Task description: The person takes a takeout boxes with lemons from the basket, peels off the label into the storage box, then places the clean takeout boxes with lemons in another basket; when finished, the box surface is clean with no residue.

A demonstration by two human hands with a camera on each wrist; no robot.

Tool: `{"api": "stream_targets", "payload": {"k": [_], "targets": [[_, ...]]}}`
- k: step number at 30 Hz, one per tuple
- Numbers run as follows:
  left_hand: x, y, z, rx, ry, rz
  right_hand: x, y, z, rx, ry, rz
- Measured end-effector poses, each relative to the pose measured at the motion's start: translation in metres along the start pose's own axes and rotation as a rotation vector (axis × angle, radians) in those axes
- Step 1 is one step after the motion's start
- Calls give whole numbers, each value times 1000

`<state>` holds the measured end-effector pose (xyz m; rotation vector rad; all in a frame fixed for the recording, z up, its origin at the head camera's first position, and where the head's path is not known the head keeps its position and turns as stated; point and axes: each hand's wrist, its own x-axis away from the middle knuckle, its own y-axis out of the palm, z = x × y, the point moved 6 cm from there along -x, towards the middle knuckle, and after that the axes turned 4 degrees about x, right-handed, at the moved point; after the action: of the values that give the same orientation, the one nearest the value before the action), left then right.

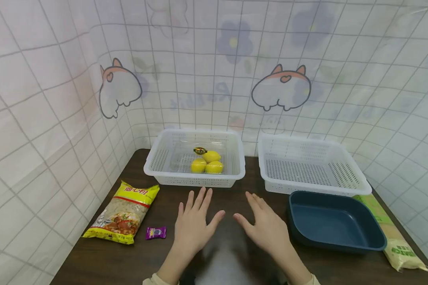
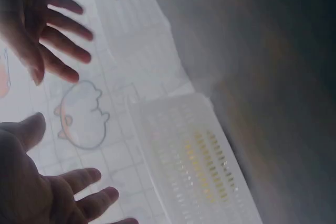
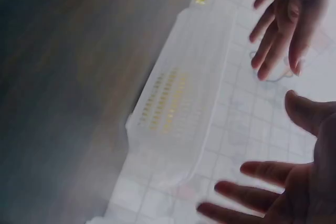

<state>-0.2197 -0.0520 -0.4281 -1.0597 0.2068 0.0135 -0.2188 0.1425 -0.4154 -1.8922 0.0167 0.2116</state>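
Note:
My left hand [image 1: 194, 227] hovers over the dark table with its fingers spread, and nothing is in it. To its left lie a small purple wrapped candy [image 1: 156, 232] and a yellow bag of noodles [image 1: 125, 213]. My right hand [image 1: 267, 227] is held up opposite, fingers extended and holding nothing; a dark blue basin [image 1: 337, 221] stands just right of it. Beyond the left hand is a white perforated basket [image 1: 194, 180] with lemons [image 1: 214, 167] inside, apparently in a clear plastic box. Both wrist views show the two hands with straight fingers.
A second white basket [image 1: 314, 186] stands at the back right, behind the blue basin. Along the table's right edge lies a long green and cream packet [image 1: 399, 247], partly hidden by the basin. A patterned white curtain [image 1: 207, 79] encloses the back and sides.

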Motion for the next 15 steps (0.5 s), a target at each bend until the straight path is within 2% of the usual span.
{"api": "stream_targets", "payload": {"k": [5,10,13,15], "targets": [[-15,-14,-5,49,40,29,-21,-6,-3,-246,-46,-22],[-37,-27,-22,90,55,48,-51,-9,0,-483,-33,-22],[-54,-33,-36,130,39,56,-70,-8,4,-571,-13,-15],[-64,-37,-45,159,25,57,-80,-7,8,-593,4,-3]]}}
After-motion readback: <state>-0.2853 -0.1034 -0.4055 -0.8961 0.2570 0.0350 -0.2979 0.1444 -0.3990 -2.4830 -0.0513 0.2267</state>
